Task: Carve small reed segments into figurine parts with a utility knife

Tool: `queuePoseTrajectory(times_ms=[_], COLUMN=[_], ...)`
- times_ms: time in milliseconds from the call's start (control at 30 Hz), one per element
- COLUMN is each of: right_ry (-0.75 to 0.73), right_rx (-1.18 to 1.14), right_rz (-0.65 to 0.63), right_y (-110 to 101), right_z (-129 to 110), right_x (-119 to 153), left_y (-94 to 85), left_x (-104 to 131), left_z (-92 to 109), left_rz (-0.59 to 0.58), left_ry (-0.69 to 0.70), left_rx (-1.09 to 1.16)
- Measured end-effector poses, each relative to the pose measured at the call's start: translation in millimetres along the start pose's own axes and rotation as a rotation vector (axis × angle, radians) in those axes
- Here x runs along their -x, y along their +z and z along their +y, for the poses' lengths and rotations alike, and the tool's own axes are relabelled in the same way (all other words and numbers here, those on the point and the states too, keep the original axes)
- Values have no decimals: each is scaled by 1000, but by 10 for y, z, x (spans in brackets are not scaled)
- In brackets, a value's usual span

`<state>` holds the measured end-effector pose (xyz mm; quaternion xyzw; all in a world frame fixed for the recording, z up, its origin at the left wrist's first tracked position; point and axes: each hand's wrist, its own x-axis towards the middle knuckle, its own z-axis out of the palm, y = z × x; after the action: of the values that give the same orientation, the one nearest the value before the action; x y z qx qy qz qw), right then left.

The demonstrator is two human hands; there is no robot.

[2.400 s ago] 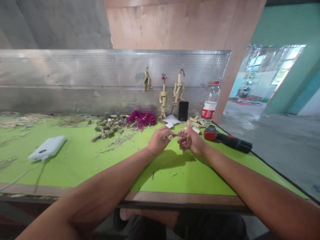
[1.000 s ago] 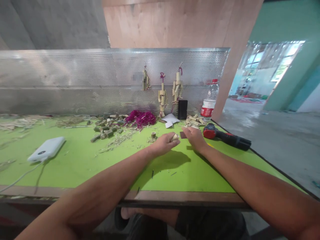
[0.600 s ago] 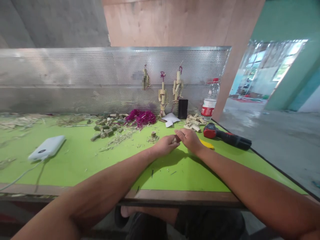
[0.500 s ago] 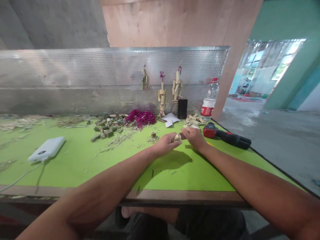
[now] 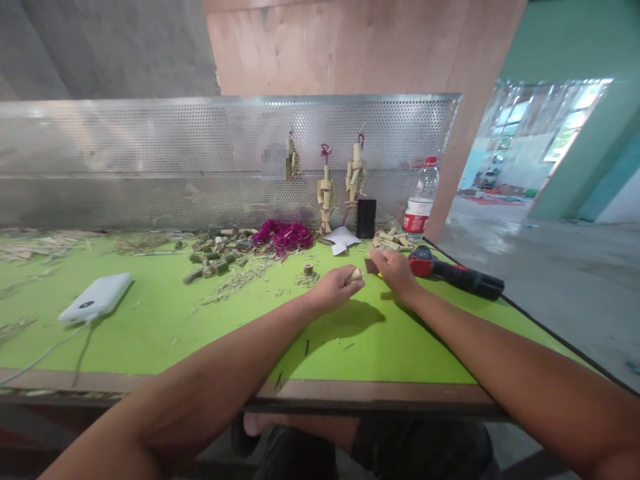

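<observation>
My left hand [image 5: 334, 291] grips a pale stick [image 5: 357, 274], my right hand [image 5: 398, 275] a brown piece [image 5: 371, 267], toward the bench's right edge [image 5: 531, 323].

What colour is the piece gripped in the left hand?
Pale yellowish-cream; the head view shows the piece in the left hand.

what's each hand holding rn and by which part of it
The left hand grips a pale wooden cylinder around its body, one end sticking out. The right hand holds a flat brown piece by its far end, hidden by the fingers.
</observation>
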<state>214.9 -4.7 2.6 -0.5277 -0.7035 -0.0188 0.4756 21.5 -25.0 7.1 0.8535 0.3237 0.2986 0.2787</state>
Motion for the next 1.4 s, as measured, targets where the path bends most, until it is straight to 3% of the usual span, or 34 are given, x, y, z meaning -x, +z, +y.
queuePoseTrajectory(times_ms=[67, 200, 367, 467, 567, 633, 733, 800, 967, 1100, 1267, 1400], right_ry=[-2, -102, -103, 4, -3, -74, -153, -171, -218, -239, -116, -1], right_rx=[-100, -23, 113, 66, -96, -111, 53, 110, 7, -26, 11, -171], right_rz=[56, -75, -115, -18, 69, -2, -79, -80, -141, -123, -77, 59], right_y=[-20, 66, 98, 16, -21, 9, 84, 114, 113, 113, 34, -46], right_z=[-87, -308, -127, -21, -128, -256, -362, -344, -254, -231, 23, 32], right_x=[11, 93, 63, 11, 29, 75, 130, 136, 111, 83, 4, -8], left_y=[5, 37, 33, 2, -4, 13, 52, 69, 77, 59, -19, -54], left_x=[-21, -76, -64, -40, -43, -54, -72, -81, -88, -70, -3, 2], left_z=[-41, -138, -93, -54, -87, -125, -151, -150, -187, -203, -70, -66], left_rz=[13, -8, 18, 56, 74, 61, 57, 65, 57, 65, 34, 34], left_ry=[-52, -38, 55, 51, -22, -75, -102, -77, 16, 7, 146, 63], left_rx=[-34, -88, -186, -145, -85, -41, -6, 0, 28, 28, 120, 65])
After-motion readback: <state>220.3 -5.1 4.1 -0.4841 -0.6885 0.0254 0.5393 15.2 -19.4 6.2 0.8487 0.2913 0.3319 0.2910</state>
